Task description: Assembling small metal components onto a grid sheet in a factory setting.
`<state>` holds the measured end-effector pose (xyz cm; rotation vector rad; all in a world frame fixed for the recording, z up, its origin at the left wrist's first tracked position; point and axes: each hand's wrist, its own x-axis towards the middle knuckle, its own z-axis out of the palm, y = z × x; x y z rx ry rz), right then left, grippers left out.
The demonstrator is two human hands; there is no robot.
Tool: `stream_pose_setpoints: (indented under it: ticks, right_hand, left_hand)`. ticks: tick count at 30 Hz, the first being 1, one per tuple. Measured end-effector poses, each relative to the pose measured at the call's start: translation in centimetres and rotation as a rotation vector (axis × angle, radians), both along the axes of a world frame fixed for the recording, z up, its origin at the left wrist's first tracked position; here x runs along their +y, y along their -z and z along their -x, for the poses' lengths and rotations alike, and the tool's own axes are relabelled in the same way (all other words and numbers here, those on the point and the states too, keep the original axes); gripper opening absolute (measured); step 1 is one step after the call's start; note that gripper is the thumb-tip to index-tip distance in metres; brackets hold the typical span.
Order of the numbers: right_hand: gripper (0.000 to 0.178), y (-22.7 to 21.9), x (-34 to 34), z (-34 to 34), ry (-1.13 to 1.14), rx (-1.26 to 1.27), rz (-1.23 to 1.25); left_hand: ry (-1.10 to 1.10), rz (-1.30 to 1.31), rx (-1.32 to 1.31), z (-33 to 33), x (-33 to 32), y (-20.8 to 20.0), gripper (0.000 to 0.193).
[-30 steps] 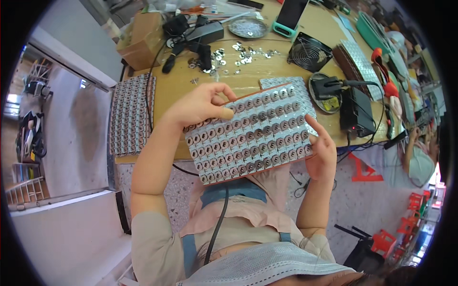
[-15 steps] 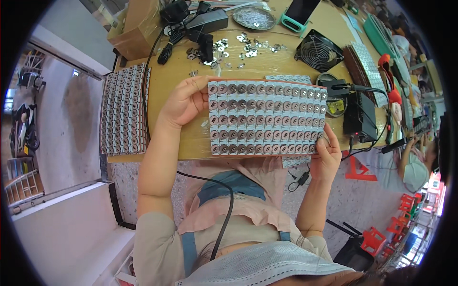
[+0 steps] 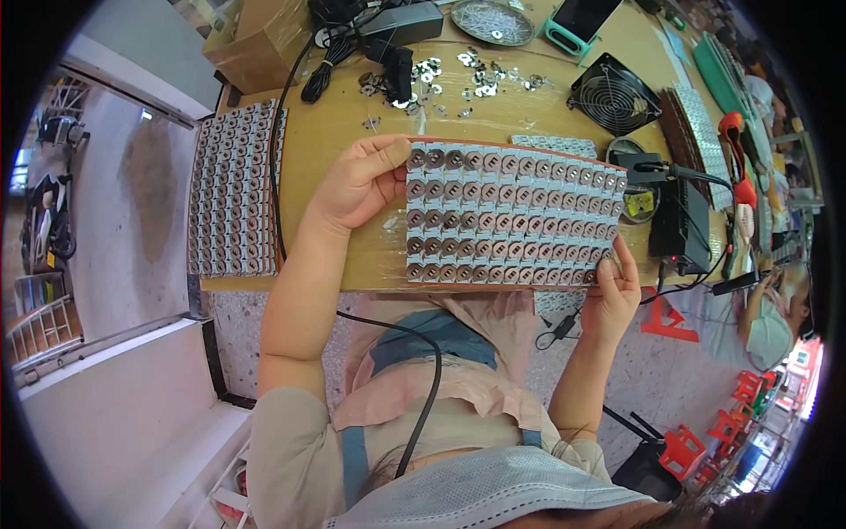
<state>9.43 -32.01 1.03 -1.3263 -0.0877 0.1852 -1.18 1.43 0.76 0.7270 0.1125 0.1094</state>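
I hold a flat rectangular panel (image 3: 515, 216) above the worktable, its face covered with rows of round metal discs on pale blue-white backing, with a reddish-brown edge. My left hand (image 3: 361, 183) is closed on its upper left corner, thumb over the front. At the lower right corner, my right hand (image 3: 614, 295) pinches the edge with thumb and fingers. Behind the held panel, part of a similar panel (image 3: 555, 144) shows on the table; most of it is hidden.
Panels with discs (image 3: 231, 189) lie at the table's left, crossed by a black cable. Loose metal discs (image 3: 480, 75) are scattered beyond my hands, near a round dish (image 3: 493, 22). A black fan (image 3: 615, 95) and a black box (image 3: 679, 231) with cables stand at right.
The view has shifted a little, so the table and panel appear farther right. Both hands keep their grip on the panel, which stays nearly still over the table.
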Motion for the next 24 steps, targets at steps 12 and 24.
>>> stream_pose_setpoints:
  ticks: [12, 24]
  right_hand:
    - [0.043, 0.0, 1.4, -0.9, -0.072, -0.002, 0.052]
    - [0.033, -2.6, 4.9, -2.5, 0.032, -0.468, 0.773]
  left_hand:
    - [-0.035, 0.071, -0.046, -1.0, -1.1, 0.0, 0.041]
    - [-0.082, 0.181, -0.052, -0.7, -1.5, -0.5, 0.040]
